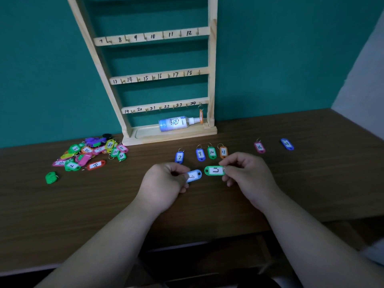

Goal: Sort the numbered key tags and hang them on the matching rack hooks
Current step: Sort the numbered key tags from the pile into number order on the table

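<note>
My left hand [166, 183] pinches a light blue key tag [194, 175] just above the table. My right hand [247, 175] pinches a green key tag [214, 170] by its right end. The two tags lie end to end between my hands. Behind them, tags 7 [179, 157], 9 [200, 154], 10 [212, 152] and 11 [223, 152] lie in a row. A pink tag 16 [259, 147] and a blue tag [287, 144] lie further right. The wooden rack [212, 65] stands against the wall, and one orange tag [201, 116] hangs at hook 24.
A pile of mixed coloured tags [91, 151] lies at the left of the brown table [311, 183]. One green tag [51, 177] lies apart from it. A spray bottle [176, 123] lies in the rack's base tray. A teal wall stands behind.
</note>
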